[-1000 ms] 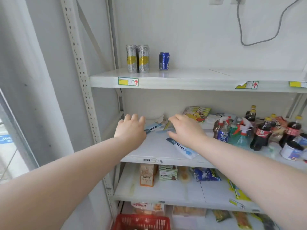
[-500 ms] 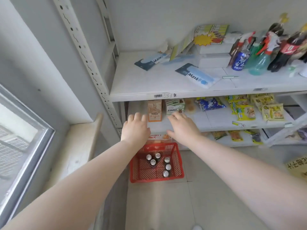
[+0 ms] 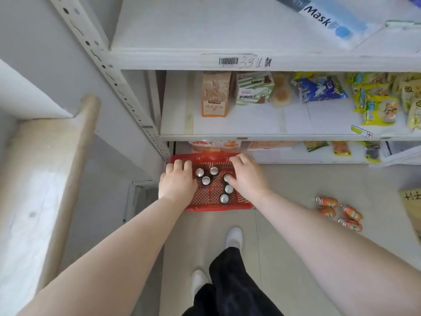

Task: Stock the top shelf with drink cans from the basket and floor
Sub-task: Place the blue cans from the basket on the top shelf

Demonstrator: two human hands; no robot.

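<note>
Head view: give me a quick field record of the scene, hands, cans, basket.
basket: red plastic basket on the floor at the shelf's foot
cans in basket: six upright cans, tops showing
left hand: over the basket's left side, fingers spread, holding nothing
right hand: over the right side, fingertip at a can top
floor cans: four orange cans lying to the right
top shelf: out of view

Mask pack [image 3: 328,21] cropped; hands [image 3: 177,182] hide basket [image 3: 214,199] corners.
</note>
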